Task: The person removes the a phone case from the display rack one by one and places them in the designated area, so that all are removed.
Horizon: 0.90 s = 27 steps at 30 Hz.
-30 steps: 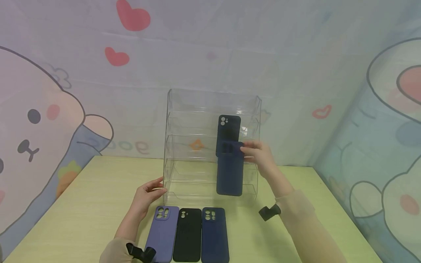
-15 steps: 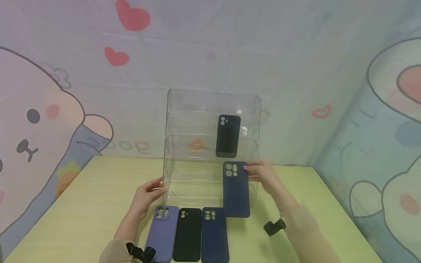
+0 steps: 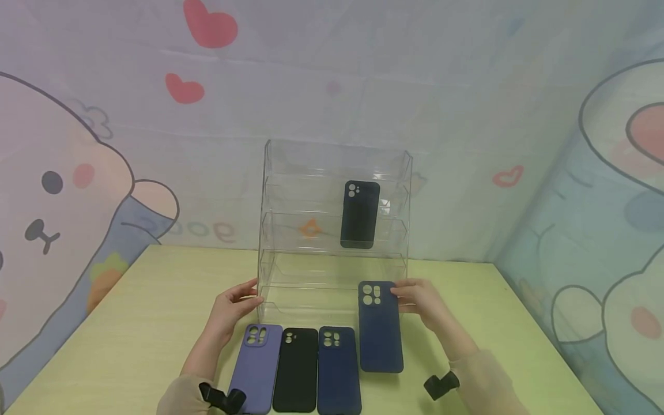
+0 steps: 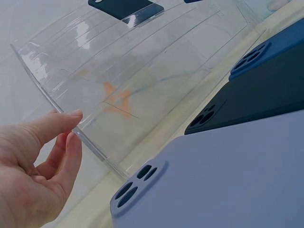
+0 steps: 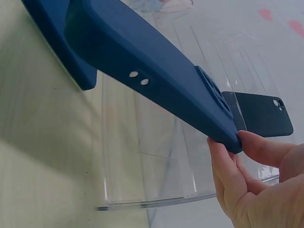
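Note:
My right hand pinches a dark blue phone case at its upper right corner, between thumb and fingers. In the right wrist view the case hangs tilted above the table. The left hand pinches the left side edge of a clear acrylic display rack, thumb in front, as the left wrist view shows. A black phone case leans on an upper tier of the rack, right of centre. Before the rack lie a purple phone case, another black case and another dark blue case, side by side.
The rack stands on a pale yellow-green table, close to its back edge. Behind hangs a printed cloth backdrop with hearts and cartoon animals. A small black camera sits on the right wrist, another on the left.
My right hand has brought the dark blue case down and slightly right, from in front of the rack's middle tiers to beside the row of cases. The left hand stays on the rack.

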Motion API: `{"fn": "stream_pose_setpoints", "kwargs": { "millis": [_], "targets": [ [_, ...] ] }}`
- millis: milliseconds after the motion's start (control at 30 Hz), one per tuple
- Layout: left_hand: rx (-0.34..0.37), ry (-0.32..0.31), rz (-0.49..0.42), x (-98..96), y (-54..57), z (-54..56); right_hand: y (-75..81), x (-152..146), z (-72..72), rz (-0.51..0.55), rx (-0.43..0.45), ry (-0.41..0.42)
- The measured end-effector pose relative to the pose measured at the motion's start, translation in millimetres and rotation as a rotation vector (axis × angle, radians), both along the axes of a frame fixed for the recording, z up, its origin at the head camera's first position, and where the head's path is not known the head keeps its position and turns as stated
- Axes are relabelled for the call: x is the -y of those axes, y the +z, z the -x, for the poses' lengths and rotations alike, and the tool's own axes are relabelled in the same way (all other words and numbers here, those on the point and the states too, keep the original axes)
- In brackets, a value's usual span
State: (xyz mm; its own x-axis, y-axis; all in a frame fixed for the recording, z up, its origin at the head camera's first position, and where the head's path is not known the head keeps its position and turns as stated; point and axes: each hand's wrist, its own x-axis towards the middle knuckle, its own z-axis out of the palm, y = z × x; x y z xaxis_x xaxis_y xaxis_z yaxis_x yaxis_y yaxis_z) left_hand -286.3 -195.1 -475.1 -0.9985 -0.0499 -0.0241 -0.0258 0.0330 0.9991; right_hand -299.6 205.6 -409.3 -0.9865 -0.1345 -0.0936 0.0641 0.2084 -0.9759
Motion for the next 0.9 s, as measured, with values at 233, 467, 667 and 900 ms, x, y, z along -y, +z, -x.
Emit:
{"fn": "stream_pose_setpoints", "kwargs": {
  "millis": [233, 467, 667, 900],
  "targets": [
    [-0.003, 0.003, 0.004, -0.2, 0.9, -1.4, -10.0, -2.1, -7.8, 0.007, 0.032, 0.005],
    [0.001, 0.000, 0.002, -0.2, -0.8, -0.4, -24.5, -4.9, -16.0, -0.026, 0.064, 0.022],
    [-0.003, 0.005, 0.000, -0.1, 0.7, -0.9, -31.9, -5.0, -20.7, 0.000, 0.082, 0.039],
    [-0.008, -0.001, 0.009, -0.4, 1.7, -2.3, -43.0, -6.4, -25.9, 0.000, 0.104, 0.061]
  ]
}}
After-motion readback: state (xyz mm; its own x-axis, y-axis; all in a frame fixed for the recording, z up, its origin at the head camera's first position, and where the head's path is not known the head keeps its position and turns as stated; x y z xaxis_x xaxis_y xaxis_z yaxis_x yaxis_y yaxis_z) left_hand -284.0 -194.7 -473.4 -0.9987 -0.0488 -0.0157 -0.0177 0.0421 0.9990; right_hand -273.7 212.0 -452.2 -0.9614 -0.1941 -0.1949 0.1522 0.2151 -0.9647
